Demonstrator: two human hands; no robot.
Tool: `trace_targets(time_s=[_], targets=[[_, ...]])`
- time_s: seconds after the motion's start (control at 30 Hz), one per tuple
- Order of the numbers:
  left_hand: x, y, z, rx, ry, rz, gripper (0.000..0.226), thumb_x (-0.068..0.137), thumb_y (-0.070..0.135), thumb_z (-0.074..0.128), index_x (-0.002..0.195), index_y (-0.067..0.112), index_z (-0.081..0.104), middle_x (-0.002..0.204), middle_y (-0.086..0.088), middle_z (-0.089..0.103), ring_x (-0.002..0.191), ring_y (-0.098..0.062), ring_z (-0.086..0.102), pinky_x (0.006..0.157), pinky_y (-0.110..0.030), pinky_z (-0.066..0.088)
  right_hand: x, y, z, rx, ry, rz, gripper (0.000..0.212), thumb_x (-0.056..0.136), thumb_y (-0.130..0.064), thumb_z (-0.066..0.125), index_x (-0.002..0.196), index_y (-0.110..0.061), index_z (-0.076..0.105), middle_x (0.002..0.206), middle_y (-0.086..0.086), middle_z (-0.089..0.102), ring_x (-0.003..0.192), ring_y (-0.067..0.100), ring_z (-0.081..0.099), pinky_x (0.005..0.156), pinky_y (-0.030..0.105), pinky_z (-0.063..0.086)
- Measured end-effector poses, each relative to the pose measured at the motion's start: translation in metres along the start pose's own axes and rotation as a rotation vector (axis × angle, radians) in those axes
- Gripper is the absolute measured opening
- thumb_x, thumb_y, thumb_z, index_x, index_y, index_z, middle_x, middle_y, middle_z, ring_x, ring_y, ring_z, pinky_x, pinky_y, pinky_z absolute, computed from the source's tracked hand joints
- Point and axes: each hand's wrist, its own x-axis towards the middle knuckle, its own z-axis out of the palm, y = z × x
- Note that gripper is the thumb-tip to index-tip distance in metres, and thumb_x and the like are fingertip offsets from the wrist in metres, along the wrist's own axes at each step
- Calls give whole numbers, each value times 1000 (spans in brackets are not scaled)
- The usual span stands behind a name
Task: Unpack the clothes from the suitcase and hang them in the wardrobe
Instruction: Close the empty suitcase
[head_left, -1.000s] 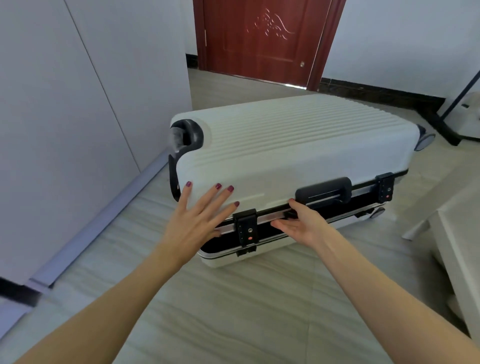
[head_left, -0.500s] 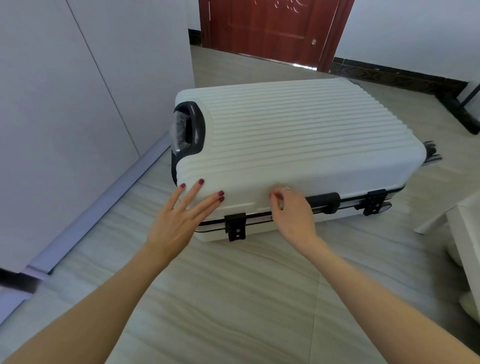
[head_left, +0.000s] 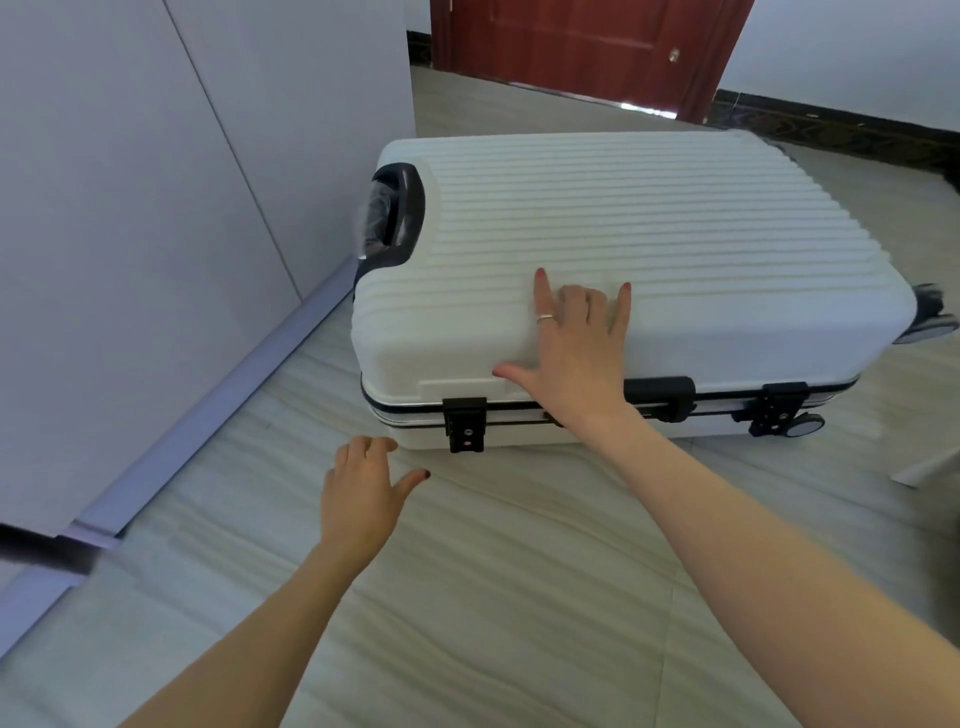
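The white ribbed suitcase (head_left: 623, 234) lies flat and closed on the tiled floor (head_left: 519, 571), just beside the wardrobe (head_left: 156, 208). The right hand (head_left: 576, 353) presses on its lid near the front edge, index and little finger straight, middle ones bent. The left hand (head_left: 363, 499) hovers over the floor by the suitcase's near corner, fingers loosely curled, holding nothing.

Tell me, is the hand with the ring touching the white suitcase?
Touching. The head view shows the right hand resting on the suitcase lid, palm and outstretched fingers against it.
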Motion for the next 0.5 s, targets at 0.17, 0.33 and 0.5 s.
trace_targets(time_s=[0.17, 0.33, 0.5], targets=[[19, 25, 17, -383, -205, -216, 66, 79, 57, 61, 125, 10, 55, 127, -6, 55, 117, -22, 52, 93, -36, 46, 8, -3, 5, 19, -47, -3, 101, 77, -67, 56, 149, -7, 18, 157, 19, 6, 146, 33, 0, 114, 52, -10], [34, 38, 36, -417, -259, -340, 53, 78, 58, 62, 84, 6, 61, 83, -12, 63, 87, -28, 59, 62, -30, 39, 6, -1, 4, 119, -48, -5, 98, 80, -65, 53, 150, -10, 12, 159, 11, 3, 147, 25, -2, 116, 46, -11], [40, 44, 46, -378, -187, -424, 57, 81, 58, 59, 53, 16, 33, 54, 2, 39, 55, -19, 43, 49, -26, 24, 4, -2, 7, 148, -1, -17, 97, 79, -62, 58, 149, -8, 17, 158, 12, 9, 147, 26, 4, 116, 44, -8]])
